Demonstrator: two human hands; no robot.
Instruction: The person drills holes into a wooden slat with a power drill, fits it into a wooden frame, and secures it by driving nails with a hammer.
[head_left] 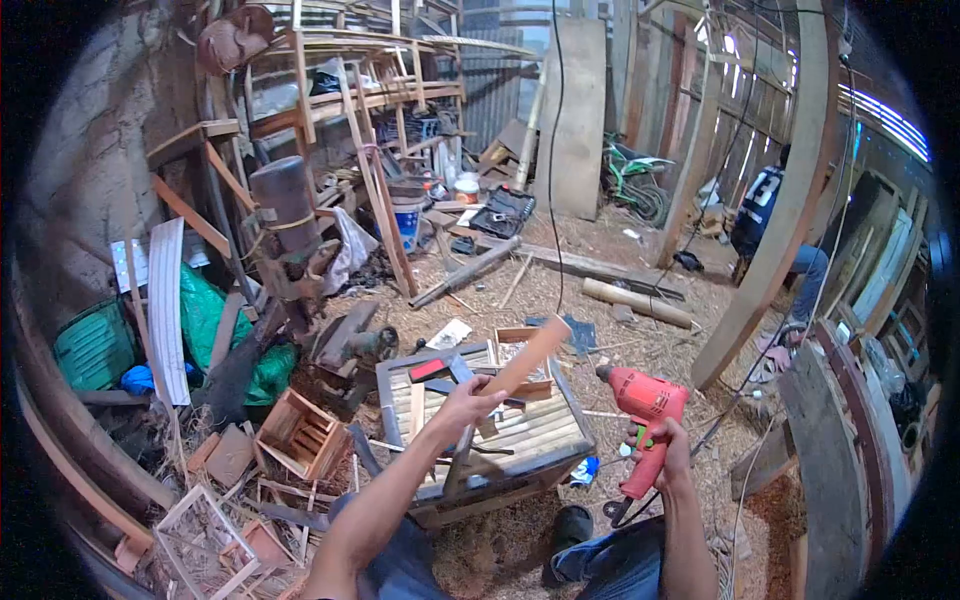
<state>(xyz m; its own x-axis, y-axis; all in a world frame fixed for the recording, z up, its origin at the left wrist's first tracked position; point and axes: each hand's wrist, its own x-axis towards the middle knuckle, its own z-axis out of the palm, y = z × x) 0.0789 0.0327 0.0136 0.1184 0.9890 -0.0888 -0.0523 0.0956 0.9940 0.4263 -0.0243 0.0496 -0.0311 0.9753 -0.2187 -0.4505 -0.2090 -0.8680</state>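
Note:
My right hand point(668, 450) is wrapped around the handle of a red corded drill point(645, 397), held in the air to the right of a low table. The drill's chuck points up and to the left. My left hand point(465, 408) grips one end of a flat piece of wood point(528, 358), which slants up to the right above the table point(535, 425). Beneath that hand, the slatted tabletop bears a red-and-black block-like item point(430, 369), dark tools partly hidden by the hand, and a small wooden box point(530, 385) with little pieces in it.
An open wooden crate point(300, 435) and a light wooden frame point(205, 545) lie at the left. Behind the table are a black tool case point(503, 212), a bucket point(407, 225) and a log point(637, 303). A post point(775, 230) leans at right; a person point(765, 215) sits behind it.

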